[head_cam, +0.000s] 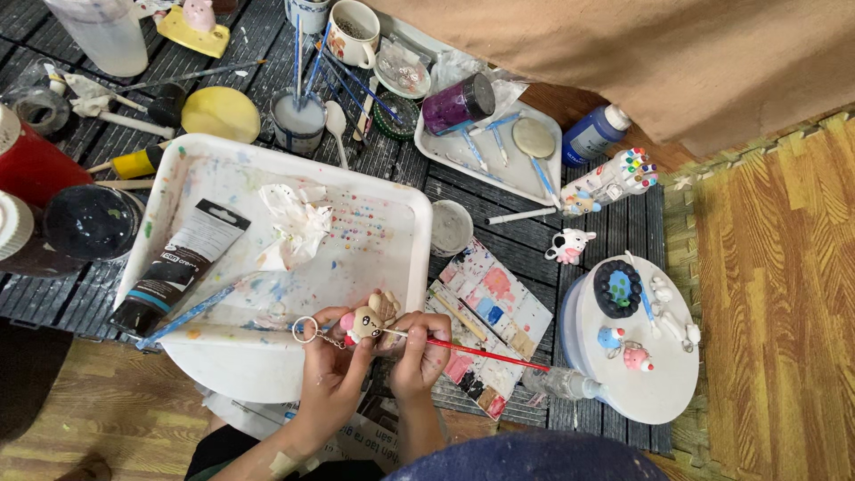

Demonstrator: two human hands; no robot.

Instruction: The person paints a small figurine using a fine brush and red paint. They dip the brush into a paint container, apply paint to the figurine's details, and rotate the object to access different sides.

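Lower centre: left hand (331,367) pinches bear charm (367,321) by keyring (305,330). Right hand (419,352) grips red brush (481,353), tip at bear's face. Best: brace hands together, light strokes. White tray (392,178) just above.

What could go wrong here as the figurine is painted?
The left hand pinches the small figurine while the right hand works the brush on it: wet paint may smear onto fingers. The brush's long handle lies over the palette and might drag through its colours.
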